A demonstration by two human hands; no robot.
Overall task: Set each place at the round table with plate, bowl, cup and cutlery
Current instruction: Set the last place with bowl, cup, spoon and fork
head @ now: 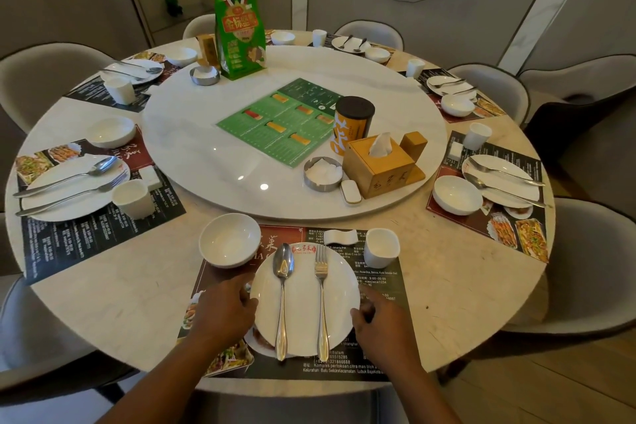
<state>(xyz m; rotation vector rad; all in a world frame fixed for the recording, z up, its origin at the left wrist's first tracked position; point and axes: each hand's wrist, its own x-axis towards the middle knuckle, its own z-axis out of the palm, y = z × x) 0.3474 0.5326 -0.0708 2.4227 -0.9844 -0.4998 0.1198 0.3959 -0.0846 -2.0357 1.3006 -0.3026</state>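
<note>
A white plate (339, 299) lies on the dark printed placemat (385, 289) at the near edge of the round table. A spoon (282, 299) and a fork (322, 303) rest side by side on it, handles toward me. My left hand (220, 315) touches the plate's left rim and my right hand (382, 323) touches its right rim, fingers curled at the edge. A white bowl (230, 239) stands at the mat's upper left. A white cup (381, 247) stands at the upper right, beside a small white cutlery rest (340, 236).
Other places around the table (137, 286) each hold plate, bowl, cup and cutlery. The white lazy Susan (192, 148) carries a green menu (278, 124), a green bag (240, 33), a tissue box (378, 165), a canister (351, 124) and ashtrays. Grey chairs ring the table.
</note>
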